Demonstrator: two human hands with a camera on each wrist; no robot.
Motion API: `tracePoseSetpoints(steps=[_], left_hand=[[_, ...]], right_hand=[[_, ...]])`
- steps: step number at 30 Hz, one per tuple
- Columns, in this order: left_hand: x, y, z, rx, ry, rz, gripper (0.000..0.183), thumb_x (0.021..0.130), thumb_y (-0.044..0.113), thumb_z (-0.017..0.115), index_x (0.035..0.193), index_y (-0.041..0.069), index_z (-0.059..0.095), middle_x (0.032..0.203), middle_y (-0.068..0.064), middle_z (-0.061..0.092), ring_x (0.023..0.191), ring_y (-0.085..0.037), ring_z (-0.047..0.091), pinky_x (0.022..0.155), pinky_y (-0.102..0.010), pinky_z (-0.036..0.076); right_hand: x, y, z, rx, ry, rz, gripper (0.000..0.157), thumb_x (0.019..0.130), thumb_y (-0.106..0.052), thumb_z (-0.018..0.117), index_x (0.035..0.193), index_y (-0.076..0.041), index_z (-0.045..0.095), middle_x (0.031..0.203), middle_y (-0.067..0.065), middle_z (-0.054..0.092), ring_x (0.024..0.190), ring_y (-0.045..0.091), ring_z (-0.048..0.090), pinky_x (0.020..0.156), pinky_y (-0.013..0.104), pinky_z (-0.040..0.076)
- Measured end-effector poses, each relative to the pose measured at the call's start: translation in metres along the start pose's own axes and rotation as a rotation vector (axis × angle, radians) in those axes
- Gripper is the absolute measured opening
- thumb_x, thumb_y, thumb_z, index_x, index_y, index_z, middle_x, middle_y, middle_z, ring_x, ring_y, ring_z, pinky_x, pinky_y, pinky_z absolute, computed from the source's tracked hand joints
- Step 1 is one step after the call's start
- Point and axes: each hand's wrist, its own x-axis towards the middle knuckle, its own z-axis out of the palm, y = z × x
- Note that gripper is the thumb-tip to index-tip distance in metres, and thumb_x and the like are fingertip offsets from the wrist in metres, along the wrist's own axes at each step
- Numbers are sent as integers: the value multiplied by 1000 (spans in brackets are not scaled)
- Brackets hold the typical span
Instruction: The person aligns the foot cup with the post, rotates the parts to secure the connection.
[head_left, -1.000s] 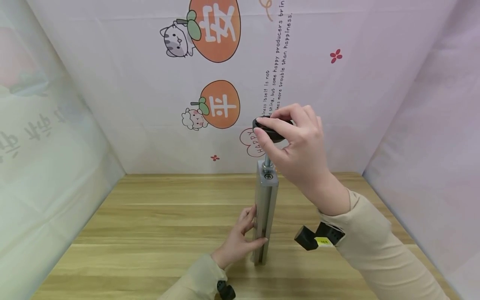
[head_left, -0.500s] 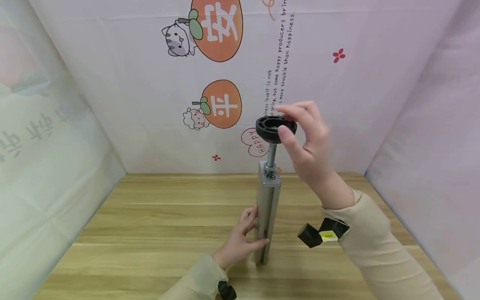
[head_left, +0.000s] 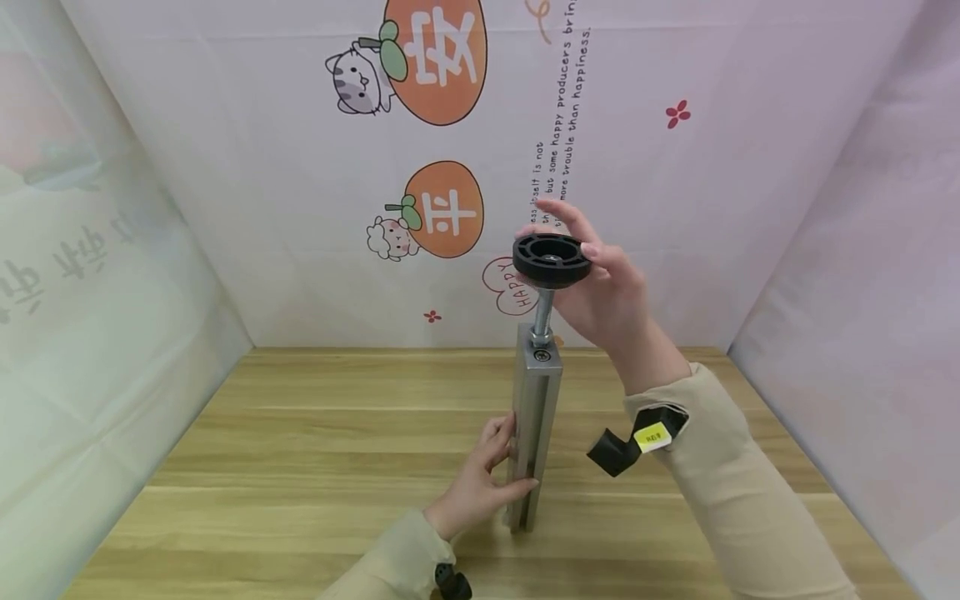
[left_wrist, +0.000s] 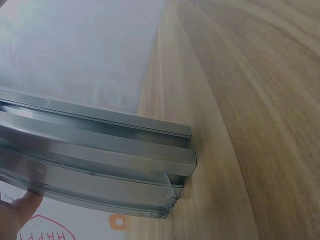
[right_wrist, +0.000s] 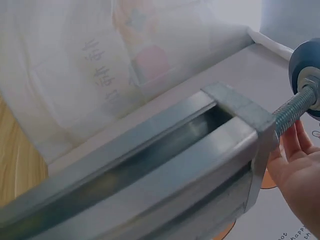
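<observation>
An aluminium profile (head_left: 534, 425) stands upright on the wooden table, with a metal end plate (head_left: 542, 357) on top. From the plate rises a threaded rod (head_left: 543, 312) bearing a black round levelling foot (head_left: 551, 262). My left hand (head_left: 480, 475) holds the profile low down, thumb on its near face and fingers at its left side. At the top, my right hand (head_left: 607, 292) reaches around the levelling foot from the right and behind. One fingertip touches the rim, another finger points up, and some fingers are hidden behind it. The right wrist view shows the rod's thread (right_wrist: 295, 110).
The wooden table (head_left: 337, 467) surrounds the profile's base. A printed white cloth (head_left: 615, 100) forms the back wall, and plain cloth stands at the sides. Black wrist cameras (head_left: 637, 437) are strapped over both sleeves.
My right hand loosened from the top of the levelling foot, then moved behind and around its right side with the wrist turned. My left hand keeps its place on the profile.
</observation>
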Motion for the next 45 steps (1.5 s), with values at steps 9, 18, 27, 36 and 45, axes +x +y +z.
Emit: tracePoseSetpoints(steps=[9, 18, 27, 36, 45], left_hand=[[1, -3, 0, 31, 4, 75, 100, 81, -8, 68, 152, 25, 7, 133, -21, 33, 120, -7, 36, 90, -33, 48], [1, 1, 0, 4, -3, 8, 98, 82, -6, 68, 152, 28, 9, 135, -20, 33, 122, -7, 34, 93, -31, 46], [2, 3, 2, 2, -3, 11, 98, 81, -6, 69, 152, 27, 9, 134, -20, 33, 121, -7, 35, 91, -30, 46], [0, 2, 2, 0, 4, 19, 99, 81, -7, 69, 152, 28, 10, 134, -22, 33, 122, -7, 34, 92, -31, 47], [1, -4, 2, 26, 9, 109, 105, 77, -13, 69, 152, 27, 7, 131, -25, 32, 121, -5, 34, 89, -29, 48]], right_hand=[[10, 3, 6, 191, -51, -63, 32, 81, -10, 53, 111, -14, 60, 115, 7, 44, 109, 18, 41, 91, 30, 42], [3, 10, 15, 124, 91, -89, 14, 82, -22, 58, 93, -13, 61, 109, 4, 46, 105, 14, 43, 87, 27, 46], [2, 12, 13, 152, 68, -121, 13, 84, -21, 57, 91, -12, 61, 108, 5, 47, 104, 15, 41, 85, 27, 47], [1, 12, 12, 24, 69, -144, 12, 86, -22, 54, 92, -14, 62, 109, 4, 49, 107, 17, 40, 87, 28, 44], [1, 9, 13, -311, 76, -329, 19, 92, -15, 49, 93, -13, 68, 112, 4, 58, 110, 23, 49, 95, 33, 42]])
